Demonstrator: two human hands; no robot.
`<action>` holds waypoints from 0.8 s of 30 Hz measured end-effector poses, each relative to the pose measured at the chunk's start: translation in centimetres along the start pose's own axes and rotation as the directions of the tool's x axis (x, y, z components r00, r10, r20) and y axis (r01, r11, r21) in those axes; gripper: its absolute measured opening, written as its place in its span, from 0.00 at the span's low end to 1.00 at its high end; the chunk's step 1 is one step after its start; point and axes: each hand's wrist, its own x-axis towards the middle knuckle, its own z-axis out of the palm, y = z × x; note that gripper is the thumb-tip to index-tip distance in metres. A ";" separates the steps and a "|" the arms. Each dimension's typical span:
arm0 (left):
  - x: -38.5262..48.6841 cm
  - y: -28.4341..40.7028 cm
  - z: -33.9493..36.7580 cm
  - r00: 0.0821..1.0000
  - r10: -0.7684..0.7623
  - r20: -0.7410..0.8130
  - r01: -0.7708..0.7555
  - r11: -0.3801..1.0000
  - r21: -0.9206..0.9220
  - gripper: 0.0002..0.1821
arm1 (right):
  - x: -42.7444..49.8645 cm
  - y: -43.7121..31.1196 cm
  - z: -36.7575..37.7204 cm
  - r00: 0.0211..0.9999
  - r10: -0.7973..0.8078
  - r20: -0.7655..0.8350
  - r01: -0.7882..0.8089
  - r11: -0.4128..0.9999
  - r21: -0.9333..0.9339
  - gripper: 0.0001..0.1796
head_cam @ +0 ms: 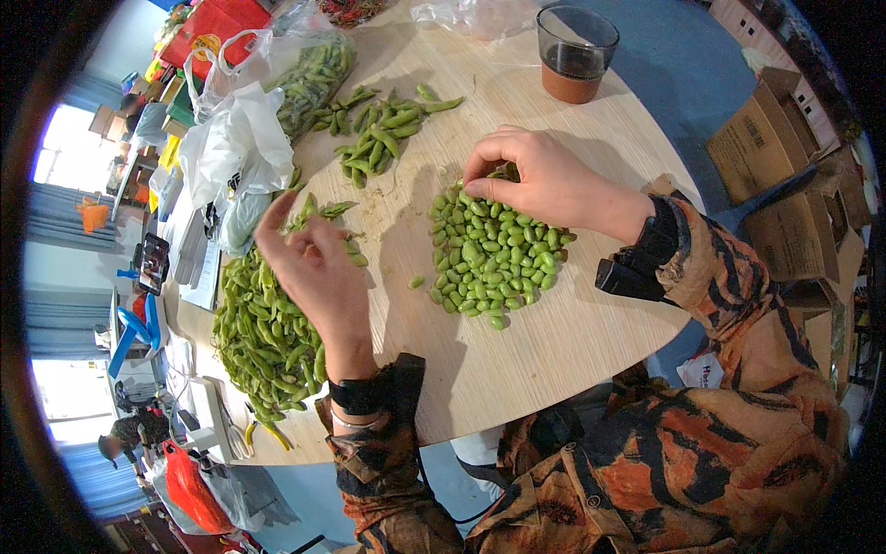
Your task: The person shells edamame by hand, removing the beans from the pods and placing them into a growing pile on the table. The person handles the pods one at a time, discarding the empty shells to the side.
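Observation:
My left hand [322,277], blurred, is over a large heap of green bean pods and hulls [266,332] on the left of the table. Its fingers are bent and spread, with green pods showing behind them; whether one is held is unclear. Over the far edge of a pile of shelled green beans [491,256] is my right hand [533,173]. Its thumb and index finger are close together, and anything between them is hidden. One loose bean [416,282] lies left of that pile. Farther back are several whole pods [381,138].
A clear plastic bag of pods [315,76] and a white plastic bag [235,145] lie at the back left. A glass of dark liquid [578,59] stands at the back right. Yellow-handled pliers [266,429] lie near the table's edge [498,419]. Cardboard boxes [768,138] stand beyond, right.

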 end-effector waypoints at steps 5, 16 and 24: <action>1.3 0.7 -2.0 0.988 -0.106 -0.113 0.120 0.984 0.131 0.14 | 0.1 -0.1 0.0 1.000 0.008 0.010 -0.008 1.000 -0.012 0.08; 0.6 -0.2 -0.4 0.954 0.214 0.210 -0.284 0.870 0.404 0.11 | 0.0 0.5 0.5 0.978 -0.195 0.075 0.199 0.979 -0.046 0.08; -1.0 0.3 0.6 0.915 0.005 0.404 -0.219 0.846 0.485 0.20 | -0.1 1.1 1.2 0.973 -0.227 0.037 0.228 0.973 -0.040 0.10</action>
